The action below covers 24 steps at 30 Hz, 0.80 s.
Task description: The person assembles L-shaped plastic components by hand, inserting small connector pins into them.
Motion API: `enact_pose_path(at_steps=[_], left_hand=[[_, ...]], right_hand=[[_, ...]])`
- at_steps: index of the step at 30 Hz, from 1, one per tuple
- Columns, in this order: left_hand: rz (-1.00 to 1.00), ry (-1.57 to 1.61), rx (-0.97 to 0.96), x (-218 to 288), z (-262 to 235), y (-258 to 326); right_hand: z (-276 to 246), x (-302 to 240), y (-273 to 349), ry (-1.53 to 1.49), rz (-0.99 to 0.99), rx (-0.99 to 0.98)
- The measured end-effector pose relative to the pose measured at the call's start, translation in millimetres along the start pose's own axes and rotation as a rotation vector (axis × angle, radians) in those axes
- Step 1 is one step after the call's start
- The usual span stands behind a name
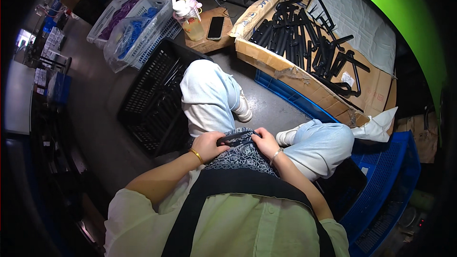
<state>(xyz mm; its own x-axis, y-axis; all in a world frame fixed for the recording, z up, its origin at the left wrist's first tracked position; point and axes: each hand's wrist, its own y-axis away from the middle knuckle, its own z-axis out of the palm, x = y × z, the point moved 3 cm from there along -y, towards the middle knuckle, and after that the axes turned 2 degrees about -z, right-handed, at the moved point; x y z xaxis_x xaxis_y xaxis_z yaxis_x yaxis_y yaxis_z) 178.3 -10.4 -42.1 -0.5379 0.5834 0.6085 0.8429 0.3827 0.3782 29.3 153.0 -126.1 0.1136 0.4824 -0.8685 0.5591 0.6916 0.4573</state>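
A small black part (236, 138) is held in the lap, between the two knees. It is gripped at its left end by the left hand (208, 145) and at its right end by the right hand (266, 143). The fingers of both hands are curled tight around the part. It lies flat, just above a dark patterned cloth (242, 156) that is spread over the lap. A gold bangle (195, 155) is worn on the left wrist, and a thin bracelet (276, 154) is worn on the right wrist.

Light blue trousers are worn, and the left knee (208, 93) is raised higher than the right knee (321, 143). White shoes (243, 110) are seen on the grey floor (95, 114).

A black crate (147, 100) is placed just beside the left leg. Long black parts can be seen inside it. Ahead and to the right, a big cardboard box (304, 83) is set on a blue crate (285, 94). Many long black parts (304, 38) are piled in the box. Another blue crate (390, 181) is seen near the right knee.

Farther away, a drink bottle (189, 16) and a phone (215, 27) are laid on a small wooden board (209, 43). To the left of them, white baskets (143, 28) with blue and purple things in clear bags are lined up.
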Motion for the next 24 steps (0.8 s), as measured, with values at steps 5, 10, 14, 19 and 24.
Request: enact_pose_path(at_steps=[5,10,14,19,24], left_hand=[[-0.132,0.149,-0.074,-15,10,-5],[-0.176,0.271,-0.22,-24,9,-19],[-0.254,0.311,-0.337,-22,6,-21],[-0.278,0.283,-0.321,-23,11,-19],[-0.227,0.24,-0.15,-22,7,-18]], right_hand=[[-6,-73,36,0.199,-0.443,0.141],[23,-62,47,0.483,-0.658,-0.23],[27,-51,42,0.629,-0.652,-0.274],[26,-56,45,0.741,-0.643,-0.287],[26,-63,45,0.91,-0.582,-0.429]])
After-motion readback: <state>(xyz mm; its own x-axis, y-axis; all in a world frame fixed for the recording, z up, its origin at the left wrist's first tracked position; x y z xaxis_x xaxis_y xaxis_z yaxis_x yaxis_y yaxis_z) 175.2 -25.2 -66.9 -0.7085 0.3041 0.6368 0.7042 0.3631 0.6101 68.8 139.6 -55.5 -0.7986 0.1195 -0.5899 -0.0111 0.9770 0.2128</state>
